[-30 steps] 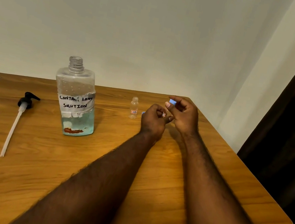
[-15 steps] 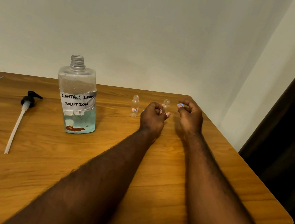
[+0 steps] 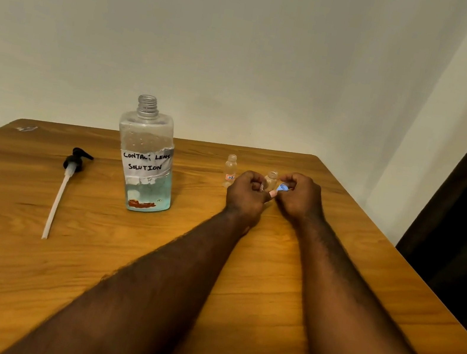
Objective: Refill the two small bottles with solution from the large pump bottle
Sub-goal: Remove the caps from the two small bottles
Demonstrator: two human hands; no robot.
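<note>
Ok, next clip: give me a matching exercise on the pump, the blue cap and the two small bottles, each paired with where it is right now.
Things:
1. pump
2. blue cap
3. left small bottle
4. right small bottle

Places:
A. gripped in the left hand
B. lying flat on the table, left of the large bottle
C. standing free and uncapped, no hand on it
D. pinched in the right hand

Pairs: 1-B, 2-D, 3-C, 4-A
</note>
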